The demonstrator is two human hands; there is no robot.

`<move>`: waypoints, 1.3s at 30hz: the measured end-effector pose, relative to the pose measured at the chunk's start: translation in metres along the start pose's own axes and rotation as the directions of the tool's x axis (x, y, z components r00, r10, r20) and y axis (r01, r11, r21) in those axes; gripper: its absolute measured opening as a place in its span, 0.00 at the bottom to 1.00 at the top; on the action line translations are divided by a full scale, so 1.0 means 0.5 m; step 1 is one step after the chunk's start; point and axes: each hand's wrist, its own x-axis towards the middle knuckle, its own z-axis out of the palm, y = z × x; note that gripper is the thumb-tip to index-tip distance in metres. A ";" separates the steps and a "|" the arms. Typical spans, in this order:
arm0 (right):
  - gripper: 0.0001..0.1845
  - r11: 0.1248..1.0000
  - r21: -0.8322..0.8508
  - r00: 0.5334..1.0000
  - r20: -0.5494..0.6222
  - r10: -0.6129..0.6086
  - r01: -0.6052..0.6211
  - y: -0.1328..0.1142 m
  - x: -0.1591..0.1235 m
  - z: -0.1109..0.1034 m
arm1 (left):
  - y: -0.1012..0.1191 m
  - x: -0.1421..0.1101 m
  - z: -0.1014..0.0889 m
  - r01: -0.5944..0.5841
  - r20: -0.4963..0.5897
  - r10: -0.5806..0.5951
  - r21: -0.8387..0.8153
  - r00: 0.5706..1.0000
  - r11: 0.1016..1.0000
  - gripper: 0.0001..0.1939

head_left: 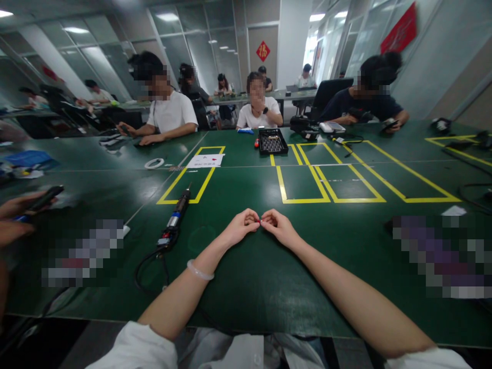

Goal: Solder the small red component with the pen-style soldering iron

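One pale bracelet (200,270) circles the left wrist, above the near part of the counter (261,297). Left hand (244,225) and right hand (277,226) stand nearly fingertip to fingertip; on each, the fingers are curled, thumb and forefinger drawn to a close pinch on one small piece (260,221). The piece lies between the two pinches, right of the left hand's, left of the right hand's; neither hand is judged nearer. Its long axis cannot be told, most of it being covered. Visible portion: tiny, reddish, with a pale spot; shape not determinable. Left of the left hand, a tool (173,221) lies slantwise, tip pointing away. Farther off, past the hands: a black tray (273,151) of small items.
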 end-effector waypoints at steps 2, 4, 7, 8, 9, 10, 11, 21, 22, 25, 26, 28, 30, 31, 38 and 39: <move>0.11 1.000 -0.030 1.000 0.003 -0.001 0.001 -0.002 0.000 0.000 | 0.002 0.000 -0.001 -0.044 -0.010 0.045 0.095 0.999 0.995 0.12; 0.10 0.998 -0.057 1.000 0.017 0.002 -0.001 -0.002 -0.001 0.000 | 0.006 -0.001 -0.002 -0.069 -0.013 0.072 0.181 0.997 0.981 0.10; 0.08 0.997 -0.079 0.999 0.036 -0.003 0.006 -0.002 -0.001 0.000 | 0.024 -0.010 -0.009 -0.070 -0.012 0.077 0.287 0.997 0.955 0.11; 0.08 0.997 -0.082 0.999 0.040 -0.006 0.010 -0.002 -0.001 0.000 | 0.033 -0.017 -0.015 -0.074 -0.025 0.087 0.332 0.996 0.941 0.13; 0.08 0.996 -0.086 0.999 0.043 -0.009 0.013 -0.002 -0.001 0.000 | 0.043 -0.027 -0.024 -0.081 -0.041 0.105 0.384 0.994 0.920 0.15; 0.08 0.996 -0.091 0.999 0.046 -0.011 0.016 -0.002 -0.001 0.000 | 0.054 -0.039 -0.035 -0.091 -0.059 0.130 0.443 0.990 0.892 0.17; 0.08 0.995 -0.100 0.999 0.050 -0.014 0.019 -0.003 -0.001 0.000 | 0.064 -0.054 -0.050 -0.096 -0.074 0.154 0.507 0.985 0.857 0.20; 0.07 0.986 -0.167 0.999 0.050 -0.019 0.028 -0.014 -0.004 0.002 | -0.012 -0.257 -0.342 0.417 -0.467 0.104 0.854 0.878 0.312 0.47; 0.07 0.985 -0.168 0.998 0.052 -0.020 0.029 -0.014 -0.005 0.002 | -0.026 -0.272 -0.364 0.475 -0.510 0.056 0.831 0.858 0.288 0.49; 0.08 0.985 -0.167 0.998 0.058 -0.025 0.035 -0.012 -0.005 0.003 | -0.051 -0.300 -0.397 0.549 -0.542 -0.109 0.784 0.833 0.289 0.51; 0.08 0.985 -0.168 0.998 0.059 -0.027 0.037 -0.011 -0.005 0.003 | -0.053 -0.302 -0.397 0.548 -0.531 -0.144 0.782 0.835 0.298 0.49; 0.08 0.984 -0.175 0.998 0.061 -0.027 0.037 -0.011 -0.005 0.003 | -0.048 -0.299 -0.387 0.536 -0.512 -0.161 0.791 0.844 0.294 0.45; 0.08 0.982 -0.185 0.998 0.063 -0.020 0.031 -0.013 -0.005 0.003 | -0.036 -0.288 -0.367 0.536 -0.515 -0.149 0.803 0.844 0.260 0.41; 0.08 0.982 -0.189 0.998 0.063 -0.017 0.028 -0.015 -0.005 0.003 | -0.028 -0.282 -0.354 0.540 -0.520 -0.146 0.806 0.841 0.240 0.40; 0.08 0.980 -0.197 0.998 0.062 -0.011 0.023 -0.020 -0.005 0.006 | 0.023 -0.225 -0.240 0.504 -0.487 -0.133 0.839 0.863 0.203 0.34; 0.08 0.980 -0.200 0.998 0.065 -0.015 0.028 -0.019 -0.005 0.006 | 0.029 -0.214 -0.220 0.485 -0.469 -0.127 0.852 0.874 0.198 0.34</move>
